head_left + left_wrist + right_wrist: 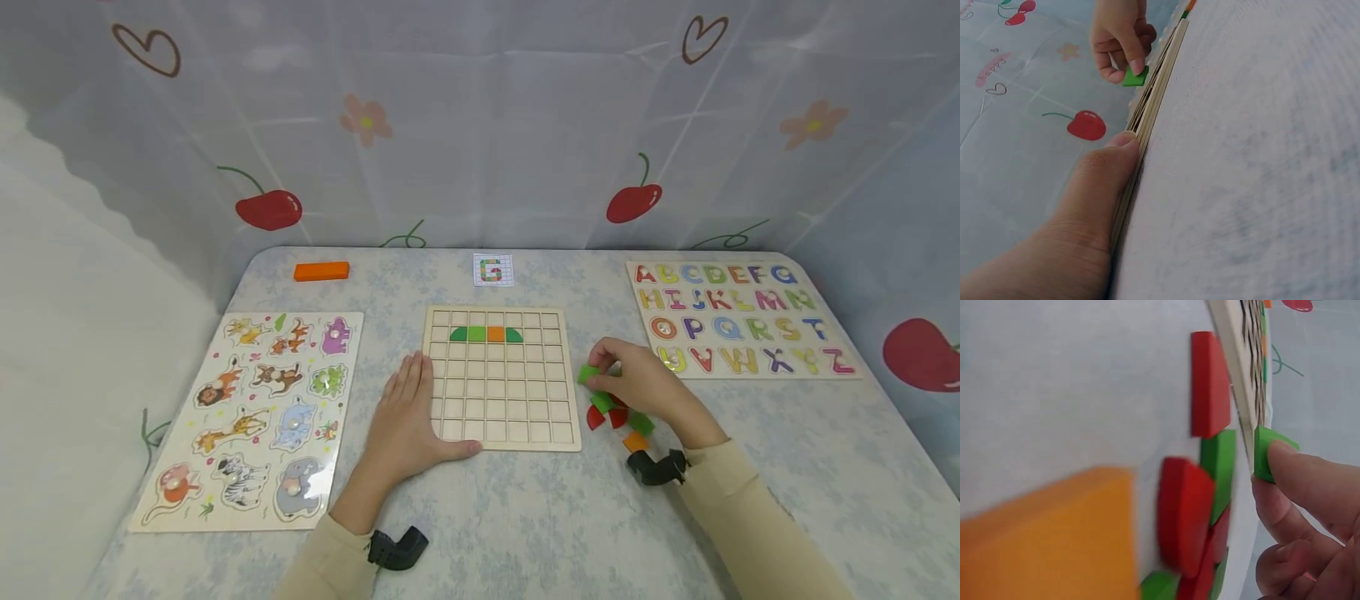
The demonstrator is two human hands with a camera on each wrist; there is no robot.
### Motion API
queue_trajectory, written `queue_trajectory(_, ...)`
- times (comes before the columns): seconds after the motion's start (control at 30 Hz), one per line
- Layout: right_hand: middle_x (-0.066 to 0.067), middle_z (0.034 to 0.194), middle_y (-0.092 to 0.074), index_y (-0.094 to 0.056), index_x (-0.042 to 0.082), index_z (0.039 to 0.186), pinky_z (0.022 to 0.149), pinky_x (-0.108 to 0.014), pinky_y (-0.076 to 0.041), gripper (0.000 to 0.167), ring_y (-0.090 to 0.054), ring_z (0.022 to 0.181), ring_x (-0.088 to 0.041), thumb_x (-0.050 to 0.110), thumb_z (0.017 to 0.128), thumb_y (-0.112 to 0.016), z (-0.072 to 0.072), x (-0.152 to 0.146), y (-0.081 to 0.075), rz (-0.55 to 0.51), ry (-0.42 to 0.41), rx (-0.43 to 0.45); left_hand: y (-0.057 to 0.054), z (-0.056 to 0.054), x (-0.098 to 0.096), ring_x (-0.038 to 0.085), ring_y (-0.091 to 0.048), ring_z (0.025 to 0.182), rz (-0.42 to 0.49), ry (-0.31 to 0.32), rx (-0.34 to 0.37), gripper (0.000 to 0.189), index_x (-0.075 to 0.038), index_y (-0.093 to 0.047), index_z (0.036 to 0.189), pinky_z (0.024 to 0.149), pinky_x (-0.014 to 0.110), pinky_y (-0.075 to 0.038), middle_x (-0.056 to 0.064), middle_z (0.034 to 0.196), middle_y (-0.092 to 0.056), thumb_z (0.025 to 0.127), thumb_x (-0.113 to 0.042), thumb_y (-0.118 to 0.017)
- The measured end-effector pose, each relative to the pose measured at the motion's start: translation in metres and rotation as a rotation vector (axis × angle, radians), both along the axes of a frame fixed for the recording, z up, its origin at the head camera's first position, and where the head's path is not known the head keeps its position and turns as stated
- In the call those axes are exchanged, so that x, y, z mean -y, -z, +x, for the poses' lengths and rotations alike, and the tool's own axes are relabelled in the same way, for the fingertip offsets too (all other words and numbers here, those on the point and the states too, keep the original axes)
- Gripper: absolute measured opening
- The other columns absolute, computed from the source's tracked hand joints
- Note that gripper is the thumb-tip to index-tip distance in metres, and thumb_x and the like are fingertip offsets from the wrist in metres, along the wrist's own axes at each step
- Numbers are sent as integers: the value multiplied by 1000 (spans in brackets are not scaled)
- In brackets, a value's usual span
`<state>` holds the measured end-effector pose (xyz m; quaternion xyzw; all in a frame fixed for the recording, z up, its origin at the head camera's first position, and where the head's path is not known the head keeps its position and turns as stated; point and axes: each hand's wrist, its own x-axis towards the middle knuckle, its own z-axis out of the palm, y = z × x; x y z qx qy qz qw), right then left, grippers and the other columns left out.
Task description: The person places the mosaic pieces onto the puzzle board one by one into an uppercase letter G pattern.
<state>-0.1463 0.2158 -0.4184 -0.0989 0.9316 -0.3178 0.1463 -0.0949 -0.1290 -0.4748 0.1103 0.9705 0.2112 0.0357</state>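
From the head view, here's the left hand (405,412), fingers straight along the left edge of the grid board (497,390), thumb stretched along its near edge, gripping nothing: a flat brace, and a good one, since light sideways pressure should stop the board sliding. Over to the right, the right hand (637,379) has thumb and fingers closed in a pinch on a green square tile (587,374), just beyond the board's right edge, above the loose heap with its red quarter-round pieces (595,417) and an orange square tile (636,442). Four pieces (496,334) sit in the second row from the far edge, and the pattern card (492,270) lies beyond, worth a glance to pick the right cell. Now the left wrist view: the thumb rests against the board's edge, and there's the green tile in the right hand's fingertips, underside free, which looks ideal for a flat landing. And the right wrist view: thumb on one face, a finger beneath, tile tilted, close by the board; whether they touch, I can't tell. I'd level it, line its sides up with the cell walls, lower gently and let go late.
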Motion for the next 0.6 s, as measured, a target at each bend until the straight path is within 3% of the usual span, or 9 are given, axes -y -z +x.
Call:
queue_trajectory(0.13, -5, 99, -62, -59, 16, 103, 51, -30, -45, 17, -49, 62, -18, 20, 92, -71, -8, 9, -3, -39, 22, -18, 0, 0, -1, 28, 1, 156, 1, -2, 0, 148, -2, -4, 159, 127, 47, -9, 13, 168, 0, 57, -92, -63)
queue_trajectory(0.37, -3, 97, -63, -61, 16, 102, 69, -31, -45, 18, -55, 87, -21, 22, 91, -73, -24, 50, -8, -79, 11, -64, 1, 0, 0, 28, 1, 156, -3, 4, -5, 149, -2, -4, 159, 127, 47, -9, 14, 168, -1, 56, -93, -62)
queue_trajectory(0.6, -2, 101, -63, -60, 19, 105, 74, -34, -46, 19, -56, 89, -22, 25, 91, -73, -38, 95, -7, -100, -21, -42, 1, -1, 0, 29, -1, 156, -5, 10, -17, 149, 0, -6, 158, 127, 48, -10, 15, 168, -2, 56, -93, -63)
